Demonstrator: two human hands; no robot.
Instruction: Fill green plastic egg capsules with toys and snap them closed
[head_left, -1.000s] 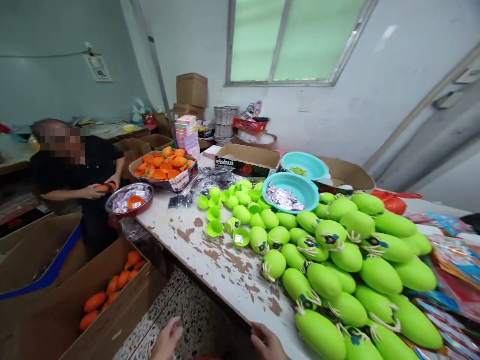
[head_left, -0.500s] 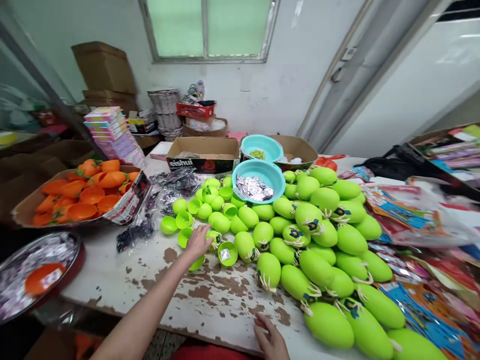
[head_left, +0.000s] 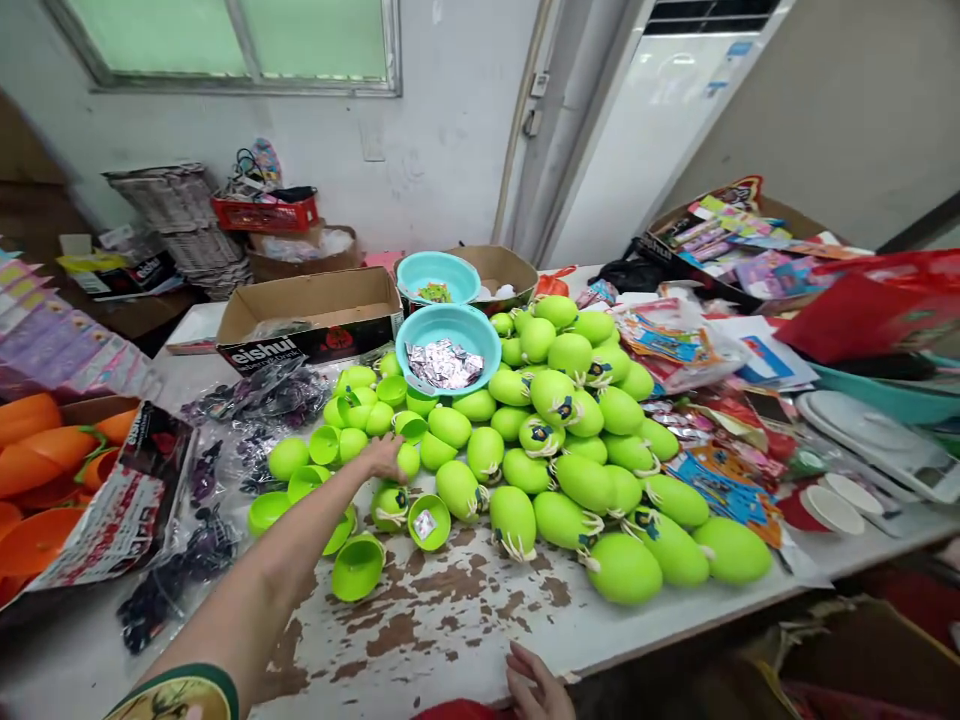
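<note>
My left arm stretches out over the worn white table [head_left: 450,620]. My left hand [head_left: 384,456] lies on the heap of small green shell halves [head_left: 358,566], fingers curled down onto one; what they hold is hidden. A big pile of closed green plastic eggs [head_left: 585,480] with claw prints lies just to its right. One open half [head_left: 429,520] holds a small silver packet. My right hand [head_left: 534,684] rests flat on the table's near edge, fingers apart, holding nothing.
A teal bowl [head_left: 480,345] of silver packets stands behind the eggs, a second teal bowl [head_left: 409,270] behind it. A cardboard box [head_left: 300,300], bags of dark parts [head_left: 202,480] and orange shells [head_left: 37,450] lie left. Colourful packets [head_left: 720,470] and lids crowd the right.
The view has swung to the right, away from the seated person. My left hand has reached a little further into the green halves. My right hand stays at the table edge.
</note>
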